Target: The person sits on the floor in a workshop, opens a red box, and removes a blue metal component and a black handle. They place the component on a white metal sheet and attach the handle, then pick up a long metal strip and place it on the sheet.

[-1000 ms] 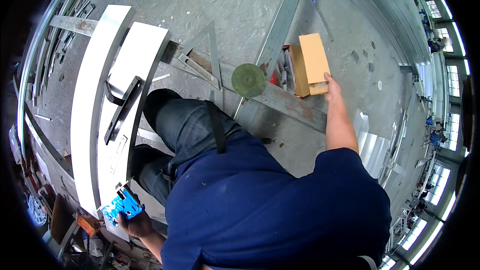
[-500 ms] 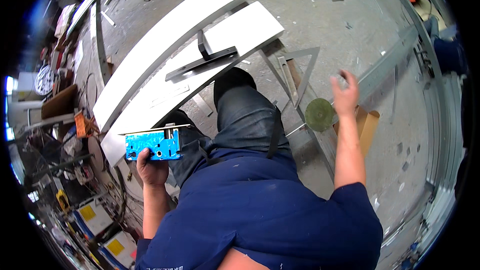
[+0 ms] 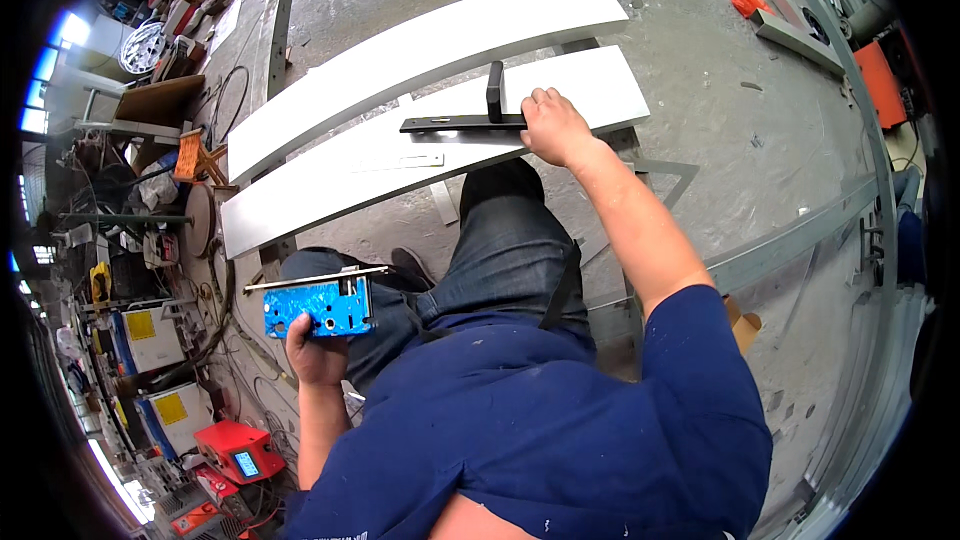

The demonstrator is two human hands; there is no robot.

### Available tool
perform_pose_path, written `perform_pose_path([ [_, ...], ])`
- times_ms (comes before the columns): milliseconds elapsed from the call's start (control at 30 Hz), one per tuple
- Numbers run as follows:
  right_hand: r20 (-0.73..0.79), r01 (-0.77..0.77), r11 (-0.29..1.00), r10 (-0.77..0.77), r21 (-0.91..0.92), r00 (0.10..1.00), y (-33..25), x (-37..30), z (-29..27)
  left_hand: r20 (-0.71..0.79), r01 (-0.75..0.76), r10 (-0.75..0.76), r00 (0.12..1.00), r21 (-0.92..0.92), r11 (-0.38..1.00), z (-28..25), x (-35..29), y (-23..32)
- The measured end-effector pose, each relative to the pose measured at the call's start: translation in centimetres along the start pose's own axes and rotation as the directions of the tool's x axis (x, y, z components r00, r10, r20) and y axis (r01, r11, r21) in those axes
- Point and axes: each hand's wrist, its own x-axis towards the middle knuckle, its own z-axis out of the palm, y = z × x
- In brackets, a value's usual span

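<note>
My left hand (image 3: 316, 358) holds a blue mortise lock case (image 3: 345, 308) over my lap, thumb across its face and a long metal faceplate along its upper edge. Ahead of me, my right hand (image 3: 555, 127) is closed round the right end of a black door handle (image 3: 460, 124) with a long backplate and an upright lever. The handle sits on the nearer of two long white profiles (image 3: 600, 78). A thin metal strip (image 3: 428, 160) lies on the same profile, left of the handle. My fingertips under the backplate are partly hidden.
Beyond lies the second white profile (image 3: 420, 48). Grey steel rails (image 3: 800, 230) cross the floor at right, near a triangular metal frame (image 3: 672, 180). An orange stool (image 3: 195, 155), cables and a red machine (image 3: 238, 448) with a small screen stand at left.
My right hand has gone from open above the floor at right to a hold on the black handle's right end. My left hand keeps the lock case. The whole view has shifted.
</note>
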Motion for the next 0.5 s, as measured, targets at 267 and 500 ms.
perform_pose_path([
  [267,-0.345,-0.005,1.0,0.005,0.0,0.939,2.8,-4.1,-1.1,-0.023,0.036,-0.036,0.999,-0.018,0.999,-3.4,-0.2,0.0],
  [500,-0.525,-0.73,0.648,0.708,0.219,0.472,12.2,-25.2,-8.9,0.121,0.099,-0.094,0.988,-0.036,0.994,-6.7,3.8,0.8],
])
